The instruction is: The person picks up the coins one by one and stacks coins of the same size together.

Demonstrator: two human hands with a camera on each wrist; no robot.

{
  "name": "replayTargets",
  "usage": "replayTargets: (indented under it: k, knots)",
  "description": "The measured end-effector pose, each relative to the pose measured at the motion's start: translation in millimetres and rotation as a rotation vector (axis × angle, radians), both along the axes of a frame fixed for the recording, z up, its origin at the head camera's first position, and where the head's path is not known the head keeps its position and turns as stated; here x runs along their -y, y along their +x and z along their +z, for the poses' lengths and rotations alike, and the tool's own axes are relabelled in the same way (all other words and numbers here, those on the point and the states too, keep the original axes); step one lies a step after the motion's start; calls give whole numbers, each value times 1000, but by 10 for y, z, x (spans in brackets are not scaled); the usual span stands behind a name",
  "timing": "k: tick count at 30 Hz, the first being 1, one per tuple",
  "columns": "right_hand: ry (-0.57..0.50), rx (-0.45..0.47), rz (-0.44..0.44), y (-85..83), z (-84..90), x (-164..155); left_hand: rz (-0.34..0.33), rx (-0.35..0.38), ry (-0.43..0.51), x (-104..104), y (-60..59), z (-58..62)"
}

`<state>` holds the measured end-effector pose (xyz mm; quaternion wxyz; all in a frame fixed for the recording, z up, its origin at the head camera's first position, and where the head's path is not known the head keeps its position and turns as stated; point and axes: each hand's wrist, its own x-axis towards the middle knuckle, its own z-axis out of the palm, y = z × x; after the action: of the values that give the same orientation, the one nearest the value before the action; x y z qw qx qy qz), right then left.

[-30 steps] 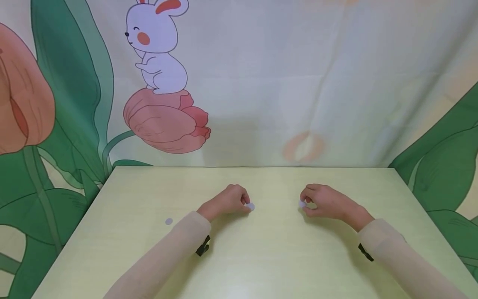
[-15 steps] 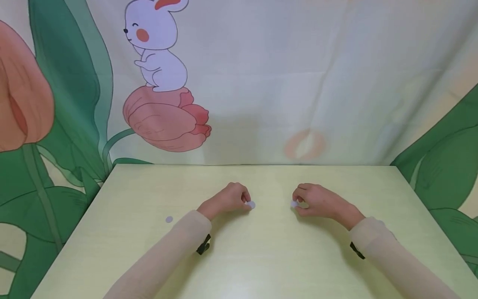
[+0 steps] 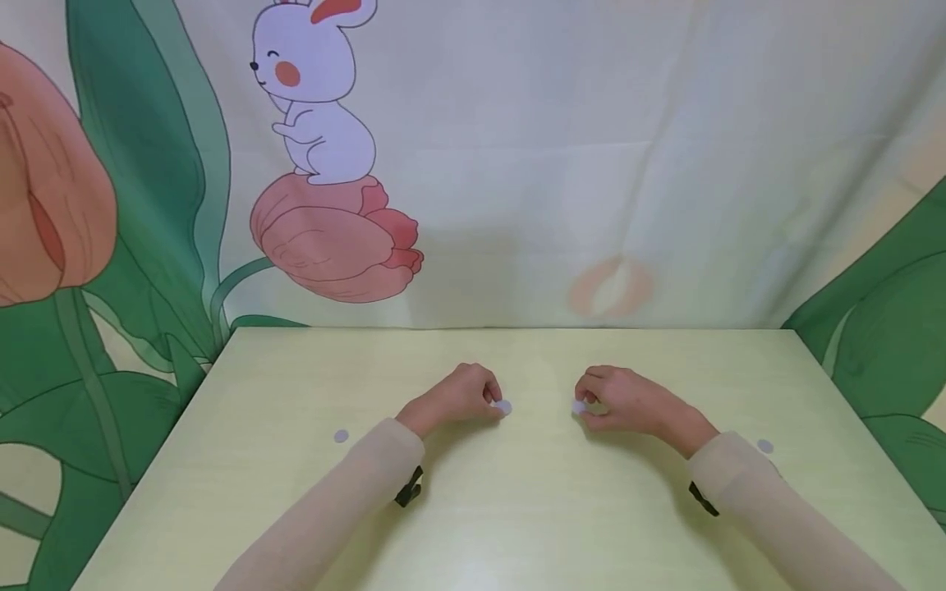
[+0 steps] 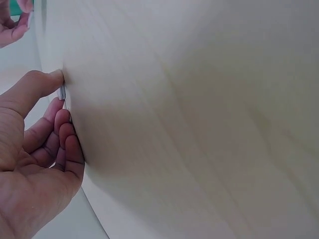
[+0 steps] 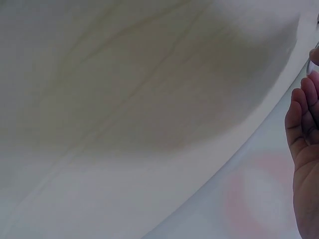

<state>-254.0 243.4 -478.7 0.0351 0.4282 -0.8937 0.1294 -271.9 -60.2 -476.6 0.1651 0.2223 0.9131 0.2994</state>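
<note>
Pinching away w/ both hands over the pale yellow-green table (image 3: 517, 509): left hand (image 3: 460, 397) curls its fingers and nips a small whitish disc (image 3: 503, 407) between thumb and fingertips, right at the tabletop. L wrist view confirms it, thumb (image 4: 42, 82) above, fingertips below, thin disc edge (image 4: 62, 92) clamped between them. Right hand (image 3: 621, 399) mirrors that, fingers curled round a second small disc (image 3: 579, 406) at its tips (R wrist cam only catches a sliver of the fingers (image 5: 303, 124) at the frame edge, so the grip reads from the head view). Hands sit near each other mid-table, discs facing, a gap between them. Two more discs lie loose on the table: one well off to the left (image 3: 341, 437), one by the right sleeve (image 3: 764, 446). Behind it all hangs a backdrop w/ a cartoon rabbit (image 3: 314, 98) sitting on a pink tulip (image 3: 336, 238).
</note>
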Motion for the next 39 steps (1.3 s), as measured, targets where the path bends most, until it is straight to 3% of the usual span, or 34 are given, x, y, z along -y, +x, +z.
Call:
replayTargets:
  k: [7, 24, 34, 39]
  knots:
    - [-31, -49, 40, -17, -66, 98, 0, -4, 6, 0, -1, -15]
    - [-36, -16, 50, -105, -123, 460, 20, 12, 11, 15, 12, -1]
    - [-28, 62, 0, -159, -90, 606, 9, 5, 0, -16, -30, 44]
    - [-1, 126, 2, -166, -126, 697, -1, 9, -24, 12, -13, 3]
